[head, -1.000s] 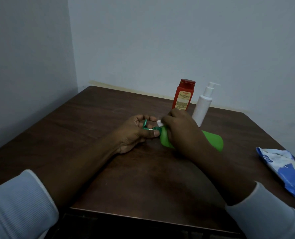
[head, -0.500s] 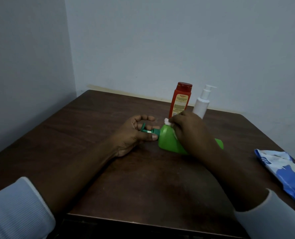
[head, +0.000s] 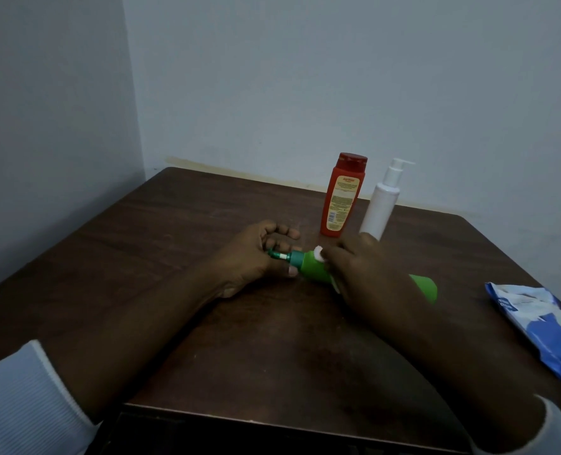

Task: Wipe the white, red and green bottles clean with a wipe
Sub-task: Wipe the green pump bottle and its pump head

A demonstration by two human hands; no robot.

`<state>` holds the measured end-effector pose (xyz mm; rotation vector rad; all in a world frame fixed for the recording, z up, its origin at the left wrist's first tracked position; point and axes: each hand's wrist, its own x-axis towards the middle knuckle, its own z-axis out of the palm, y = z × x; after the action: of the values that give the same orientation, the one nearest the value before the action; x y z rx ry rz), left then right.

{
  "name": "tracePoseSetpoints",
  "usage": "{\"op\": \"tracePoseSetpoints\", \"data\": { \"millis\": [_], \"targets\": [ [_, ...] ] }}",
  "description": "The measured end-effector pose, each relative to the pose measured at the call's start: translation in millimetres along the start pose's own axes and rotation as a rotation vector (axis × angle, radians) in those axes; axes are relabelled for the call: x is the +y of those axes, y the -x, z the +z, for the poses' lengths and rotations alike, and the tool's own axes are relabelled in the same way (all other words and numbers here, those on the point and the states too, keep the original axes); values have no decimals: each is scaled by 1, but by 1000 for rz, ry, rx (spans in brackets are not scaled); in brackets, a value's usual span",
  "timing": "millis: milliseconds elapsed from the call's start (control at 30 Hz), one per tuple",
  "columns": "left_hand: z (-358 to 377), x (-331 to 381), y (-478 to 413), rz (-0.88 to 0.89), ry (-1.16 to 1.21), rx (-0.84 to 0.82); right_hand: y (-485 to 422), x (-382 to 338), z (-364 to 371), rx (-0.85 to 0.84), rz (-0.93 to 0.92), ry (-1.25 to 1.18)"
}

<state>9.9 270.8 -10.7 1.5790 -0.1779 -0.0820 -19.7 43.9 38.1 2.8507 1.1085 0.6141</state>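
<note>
Sleeves of pale ribbed fabric frame the bottom corners, the left sleeve (head: 20, 399) and the right sleeve (head: 558, 428), with both bare forearms reaching forward over a dark brown wooden table (head: 272, 356). A blue and white pack of wipes (head: 541, 326) lies flat near the table's right edge, well apart from the hands; its printing is too blurred to read.

At mid-table a green bottle (head: 315, 269) lies on its side, base towards the right and darker green pump head (head: 277, 255) pointing left. The left hand (head: 249, 257) grasps that pump end, its fingers curled around the nozzle and its thumb against the collar. The right hand (head: 367, 274) is curled over the bottle's body, covering most of it, and presses a bunched white wipe (head: 319, 252) against the shoulder just below the collar.

Behind the hands a red bottle (head: 341, 198) with a red flip cap stands upright. It carries a cream label with a red brand word on top and blocks of small print, none of it legible. Just to its right stands a plain white pump bottle (head: 382, 201), near but apart. Pale grey walls (head: 305, 77) meet at the far left corner.
</note>
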Motion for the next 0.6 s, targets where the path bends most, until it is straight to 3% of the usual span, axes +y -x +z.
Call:
{"op": "tracePoseSetpoints", "data": {
  "millis": [100, 233, 433, 600],
  "targets": [
    [-1, 5, 0, -55, -50, -6, 12, -3, 9, 7, -50, 39],
    [-2, 4, 5, -134, 97, -37, 22, -4, 20, 10, -116, 25],
    [-2, -2, 1, -48, 151, 41, 26, 11, 16, -35, -117, -51],
    [-3, -4, 2, -72, 233, 12, 24, 12, 12, 4, -179, -100]
  ]
}}
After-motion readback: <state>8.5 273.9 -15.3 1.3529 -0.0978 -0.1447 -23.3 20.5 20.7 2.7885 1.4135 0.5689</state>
